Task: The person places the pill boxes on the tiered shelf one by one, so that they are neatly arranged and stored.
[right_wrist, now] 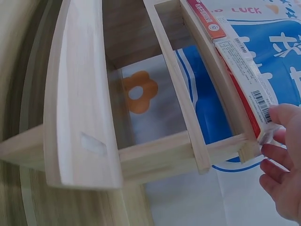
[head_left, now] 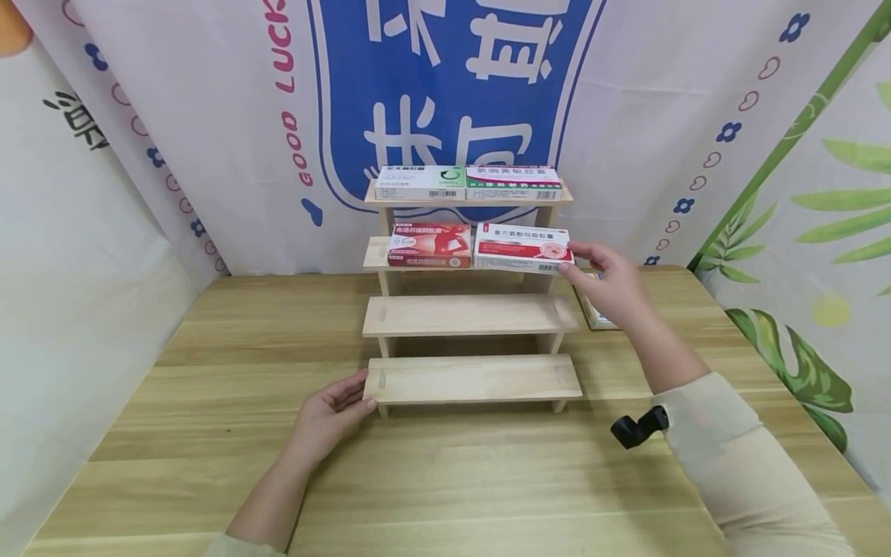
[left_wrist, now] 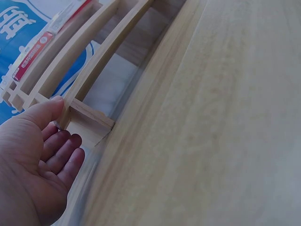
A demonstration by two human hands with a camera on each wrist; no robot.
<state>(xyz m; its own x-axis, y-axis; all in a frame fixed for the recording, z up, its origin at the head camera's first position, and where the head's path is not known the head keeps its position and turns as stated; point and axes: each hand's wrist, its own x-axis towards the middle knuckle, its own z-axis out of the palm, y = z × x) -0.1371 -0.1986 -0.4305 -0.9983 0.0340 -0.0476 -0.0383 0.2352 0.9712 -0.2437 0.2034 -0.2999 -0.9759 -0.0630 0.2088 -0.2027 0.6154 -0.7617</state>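
Note:
A four-tier wooden display rack (head_left: 473, 381) stands on the table. My left hand (head_left: 330, 422) pinches the left end of its lowest step, thumb on top and fingers below, as the left wrist view shows. On the second step from the top, my right hand (head_left: 612, 282) holds the right end of a white-and-red medicine box (head_left: 522, 246) between thumb and fingers. That box sits slightly askew beside a red medicine box (head_left: 429, 246). Up on the top step, a white-and-green medicine box (head_left: 420, 184) and a white, magenta and green one (head_left: 513, 183) stand side by side.
Behind the rack, on the right, another box (head_left: 600, 309) lies on the wooden table (head_left: 209, 433), partly hidden by my right hand. A printed curtain (head_left: 626, 116) hangs at the back. A black fitting (head_left: 639, 427) sticks out from my right sleeve.

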